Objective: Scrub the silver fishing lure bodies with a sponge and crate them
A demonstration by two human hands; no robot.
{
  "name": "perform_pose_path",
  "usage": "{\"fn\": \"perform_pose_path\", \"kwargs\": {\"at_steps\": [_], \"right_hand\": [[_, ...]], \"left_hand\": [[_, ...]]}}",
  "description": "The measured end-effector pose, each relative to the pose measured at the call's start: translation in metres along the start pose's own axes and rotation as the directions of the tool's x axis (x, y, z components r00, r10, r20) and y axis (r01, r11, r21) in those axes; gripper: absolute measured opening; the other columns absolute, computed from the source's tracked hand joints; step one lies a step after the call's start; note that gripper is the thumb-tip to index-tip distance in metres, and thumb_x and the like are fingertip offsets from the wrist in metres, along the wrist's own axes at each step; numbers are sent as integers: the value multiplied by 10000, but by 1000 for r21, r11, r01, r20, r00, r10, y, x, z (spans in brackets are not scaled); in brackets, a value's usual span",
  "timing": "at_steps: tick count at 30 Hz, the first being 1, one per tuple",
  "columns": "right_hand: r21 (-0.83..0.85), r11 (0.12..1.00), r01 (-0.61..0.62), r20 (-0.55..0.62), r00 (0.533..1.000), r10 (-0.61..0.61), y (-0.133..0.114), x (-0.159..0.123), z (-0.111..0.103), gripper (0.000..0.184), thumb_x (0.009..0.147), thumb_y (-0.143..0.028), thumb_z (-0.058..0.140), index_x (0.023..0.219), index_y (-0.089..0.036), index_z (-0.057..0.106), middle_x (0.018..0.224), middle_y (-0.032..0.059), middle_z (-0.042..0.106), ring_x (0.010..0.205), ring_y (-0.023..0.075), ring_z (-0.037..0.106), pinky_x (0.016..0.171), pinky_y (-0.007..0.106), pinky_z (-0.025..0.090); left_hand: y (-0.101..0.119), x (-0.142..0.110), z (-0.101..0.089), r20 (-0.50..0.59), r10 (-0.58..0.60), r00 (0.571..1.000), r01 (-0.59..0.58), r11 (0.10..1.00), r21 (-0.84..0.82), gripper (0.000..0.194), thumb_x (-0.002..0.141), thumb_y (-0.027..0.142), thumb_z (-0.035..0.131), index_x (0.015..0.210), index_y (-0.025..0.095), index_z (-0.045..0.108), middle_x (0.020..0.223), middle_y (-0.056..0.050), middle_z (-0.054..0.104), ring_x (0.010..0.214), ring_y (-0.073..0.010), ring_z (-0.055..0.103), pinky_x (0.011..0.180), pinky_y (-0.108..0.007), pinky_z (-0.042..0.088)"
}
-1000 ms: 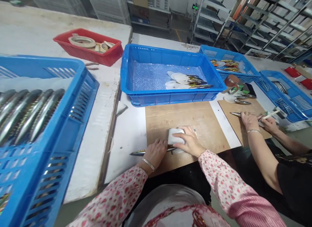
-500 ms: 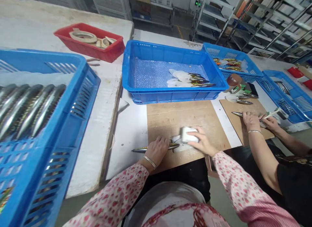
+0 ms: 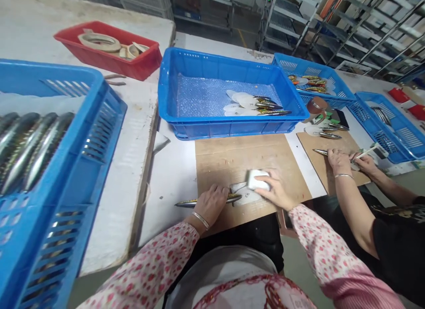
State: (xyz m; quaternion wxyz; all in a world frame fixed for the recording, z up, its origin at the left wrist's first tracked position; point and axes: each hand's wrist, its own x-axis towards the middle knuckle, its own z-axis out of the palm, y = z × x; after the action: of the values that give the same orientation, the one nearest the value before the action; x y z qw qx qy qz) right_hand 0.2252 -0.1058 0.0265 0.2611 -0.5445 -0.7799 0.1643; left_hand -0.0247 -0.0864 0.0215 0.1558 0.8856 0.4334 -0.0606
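My left hand (image 3: 210,203) presses down on a long silver and gold fishing lure (image 3: 186,203) lying on the brown board (image 3: 245,160). Its fingers are curled over the lure's middle. My right hand (image 3: 276,192) grips a white block (image 3: 257,180) just right of the lure's end, resting on a thin white sheet (image 3: 244,195) on the board. The two hands are a short way apart.
A blue crate (image 3: 212,123) behind the board holds white discs and a few lures (image 3: 265,106). A large blue crate of silver lures (image 3: 29,145) stands at my left, a red tray with tape rolls (image 3: 99,43) behind it. A co-worker's hands (image 3: 345,160) work at the right.
My right hand slid the white block to the right, off the lure's end, then settled there. My left hand stayed on the lure.
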Motion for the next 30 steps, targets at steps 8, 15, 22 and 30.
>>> {"fn": "perform_pose_path", "kwargs": {"at_steps": [8,15,22,30], "right_hand": [[172,974,-145,-166,971,174,-17,18,12,368,836,-496,607,1092,-234,641,1120,83,541,1068,245,508,934,391,421],[83,974,-210,-139,965,221,-2,-7,-29,449,893,-471,522,1282,-247,505,1230,82,501,1144,242,478,986,393,385],[-355,894,-273,-136,961,240,-27,-13,4,325,864,-417,576,1152,-281,641,1166,91,507,1068,278,475,886,428,386],[-336,914,-228,-72,974,216,-38,-12,-4,321,864,-479,593,1109,-287,671,1107,88,534,1013,259,495,836,383,389]], "left_hand": [[5,-6,-22,78,-102,992,108,991,-82,204,900,206,398,1021,144,550,1010,-123,622,1000,-259,576,768,-358,483],[33,-13,-28,170,-146,975,199,913,-355,357,918,370,363,1186,139,414,1001,-124,666,938,-257,655,778,-338,472],[42,-9,-12,166,-178,970,230,896,-380,310,912,388,333,1085,147,419,937,-134,688,879,-290,672,730,-360,482],[40,-7,-7,155,-153,976,203,896,-395,304,911,393,326,1081,157,415,903,-110,689,836,-271,679,718,-348,480]]}}
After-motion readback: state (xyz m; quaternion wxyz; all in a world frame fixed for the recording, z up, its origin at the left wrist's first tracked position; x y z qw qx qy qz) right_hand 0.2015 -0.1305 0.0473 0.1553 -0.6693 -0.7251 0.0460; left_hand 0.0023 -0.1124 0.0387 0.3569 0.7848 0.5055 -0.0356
